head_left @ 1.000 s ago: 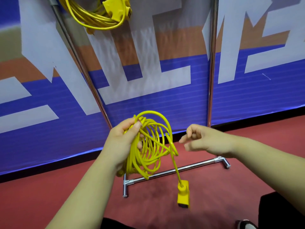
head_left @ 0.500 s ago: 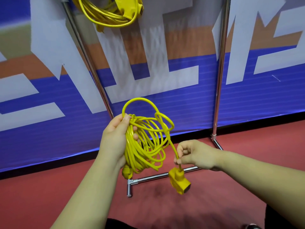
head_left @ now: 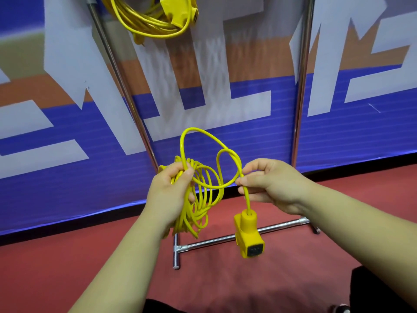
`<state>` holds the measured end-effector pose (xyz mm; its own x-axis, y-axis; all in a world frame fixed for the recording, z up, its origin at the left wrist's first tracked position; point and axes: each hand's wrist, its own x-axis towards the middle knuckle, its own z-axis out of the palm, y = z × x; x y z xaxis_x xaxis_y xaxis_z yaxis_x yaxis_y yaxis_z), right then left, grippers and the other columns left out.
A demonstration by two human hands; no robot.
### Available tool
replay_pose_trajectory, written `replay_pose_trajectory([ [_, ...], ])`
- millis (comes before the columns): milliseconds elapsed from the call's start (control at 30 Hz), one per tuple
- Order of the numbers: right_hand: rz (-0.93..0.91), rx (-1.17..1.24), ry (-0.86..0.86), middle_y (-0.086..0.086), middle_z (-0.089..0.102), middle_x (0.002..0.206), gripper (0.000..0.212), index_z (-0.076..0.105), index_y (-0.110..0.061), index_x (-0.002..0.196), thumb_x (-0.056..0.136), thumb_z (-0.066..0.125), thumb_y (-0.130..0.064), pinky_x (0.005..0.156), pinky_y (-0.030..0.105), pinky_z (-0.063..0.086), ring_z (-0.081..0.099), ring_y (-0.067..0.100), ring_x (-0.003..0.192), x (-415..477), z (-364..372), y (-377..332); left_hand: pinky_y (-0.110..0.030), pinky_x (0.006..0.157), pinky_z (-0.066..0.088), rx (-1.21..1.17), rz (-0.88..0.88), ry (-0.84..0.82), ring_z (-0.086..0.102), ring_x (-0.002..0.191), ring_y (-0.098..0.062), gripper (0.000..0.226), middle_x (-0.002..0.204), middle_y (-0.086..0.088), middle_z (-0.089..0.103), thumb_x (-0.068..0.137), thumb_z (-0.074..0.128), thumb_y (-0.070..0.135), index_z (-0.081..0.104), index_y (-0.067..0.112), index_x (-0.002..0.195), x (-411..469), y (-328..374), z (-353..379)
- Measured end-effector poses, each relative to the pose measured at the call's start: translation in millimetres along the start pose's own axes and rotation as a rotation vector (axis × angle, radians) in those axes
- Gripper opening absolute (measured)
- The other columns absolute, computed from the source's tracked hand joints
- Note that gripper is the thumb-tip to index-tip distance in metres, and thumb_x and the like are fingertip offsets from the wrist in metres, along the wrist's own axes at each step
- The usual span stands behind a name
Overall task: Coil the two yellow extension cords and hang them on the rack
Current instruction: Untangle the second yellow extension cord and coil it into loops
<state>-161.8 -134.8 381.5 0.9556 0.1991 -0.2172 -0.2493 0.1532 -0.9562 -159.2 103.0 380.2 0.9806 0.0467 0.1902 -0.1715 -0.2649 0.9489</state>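
Observation:
My left hand [head_left: 170,190] grips a bundle of coiled yellow extension cord [head_left: 200,199] at chest height, its loops hanging below my fingers. My right hand [head_left: 268,184] pinches the cord's free end just above its yellow socket block [head_left: 249,237], which dangles under that hand. A loose loop of the cord arcs between both hands. A second coiled yellow cord [head_left: 155,21] with its socket block hangs on the metal rack [head_left: 300,86] at the top of the view; the rack's top bar is out of frame.
The rack's two chrome uprights and its floor bar [head_left: 225,240] stand directly in front of me on the red floor. A blue, white and orange banner [head_left: 67,109] runs behind the rack. A dark shoe tip shows at the bottom right.
My right hand took hold of the cord's free end near the socket block and lifted it up and rightward. A new loose loop formed between my hands. The coil stayed in my left hand.

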Motion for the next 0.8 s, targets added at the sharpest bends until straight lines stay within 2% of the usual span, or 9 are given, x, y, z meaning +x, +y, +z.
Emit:
replay_pose_trajectory([
  [100,0.045,0.097,0.025,0.013,0.075,0.088,0.016,0.062,-0.012,0.096,0.089,0.067,0.002,0.065,0.031,0.061,0.073,0.02,0.073,-2.3,-3.7,-9.9,-0.034,0.048,0.048,0.128,0.066,-0.061,0.053,0.047,-0.02,0.016,0.057,-0.014,0.057,0.1,0.058,0.027,0.066,0.025,0.086,-4.6,-0.6,10.3],
  [200,0.085,0.199,0.023,0.011,0.076,0.087,0.018,0.067,-0.007,0.105,0.091,0.063,0.002,0.067,0.031,0.062,0.073,0.018,0.074,-4.0,-12.6,-20.0,-0.04,0.049,0.049,0.235,0.093,-0.096,0.054,0.049,-0.028,0.014,0.057,-0.012,0.058,0.099,0.059,0.026,0.065,0.026,0.087,-4.3,-5.5,16.8],
  [333,0.094,0.355,-0.035,0.014,0.075,0.098,0.029,0.067,-0.006,0.113,0.09,0.058,0.008,0.074,0.024,0.06,0.072,0.017,0.082,-7.5,-21.1,-29.2,-0.033,0.05,0.048,0.28,0.078,-0.087,0.055,0.048,-0.016,0.012,0.054,-0.006,0.056,0.099,0.059,0.025,0.066,0.026,0.089,-1.4,-13.2,24.1],
  [500,0.089,0.242,-0.079,0.006,0.073,0.091,0.026,0.069,-0.013,0.107,0.091,0.06,0.005,0.063,0.024,0.054,0.069,0.013,0.07,-13.6,-24.6,-28.0,-0.036,0.053,0.05,0.203,0.039,-0.024,0.056,0.048,-0.017,0.013,0.058,-0.005,0.056,0.099,0.059,0.02,0.066,0.024,0.089,3.6,-17.6,30.4],
  [567,0.092,0.218,-0.048,0.007,0.074,0.089,0.025,0.068,-0.012,0.107,0.091,0.061,0.005,0.063,0.023,0.055,0.07,0.013,0.069,-15.6,-28.9,-32.2,-0.031,0.053,0.048,0.269,0.071,-0.036,0.054,0.047,-0.013,0.012,0.058,-0.004,0.056,0.099,0.058,0.022,0.066,0.024,0.09,3.4,-17.4,32.9],
  [633,0.092,0.296,0.017,0.011,0.073,0.086,0.022,0.067,-0.009,0.106,0.091,0.061,0.006,0.06,0.022,0.058,0.071,0.015,0.069,-15.6,-33.6,-37.3,-0.026,0.052,0.047,0.346,0.103,-0.056,0.053,0.046,-0.01,0.011,0.056,-0.003,0.057,0.099,0.059,0.024,0.065,0.025,0.09,5.2,-18.6,36.4],
  [733,0.09,0.495,0.127,0.014,0.072,0.083,0.013,0.067,-0.003,0.101,0.092,0.061,0.004,0.056,0.021,0.059,0.074,0.017,0.067,-12.1,-40.3,-44.9,-0.03,0.055,0.049,0.42,0.132,-0.095,0.056,0.05,-0.017,0.009,0.058,-0.004,0.059,0.098,0.06,0.026,0.064,0.029,0.091,9.8,-25.2,43.2],
  [800,0.058,0.598,0.192,0.014,0.072,0.084,0.007,0.067,0.0,0.097,0.092,0.063,0.003,0.06,0.023,0.061,0.074,0.018,0.072,-9.0,-45.1,-51.3,-0.036,0.059,0.053,0.452,0.142,-0.135,0.062,0.055,-0.023,0.006,0.058,-0.001,0.059,0.097,0.061,0.029,0.064,0.031,0.092,8.6,-28.5,52.6],
])
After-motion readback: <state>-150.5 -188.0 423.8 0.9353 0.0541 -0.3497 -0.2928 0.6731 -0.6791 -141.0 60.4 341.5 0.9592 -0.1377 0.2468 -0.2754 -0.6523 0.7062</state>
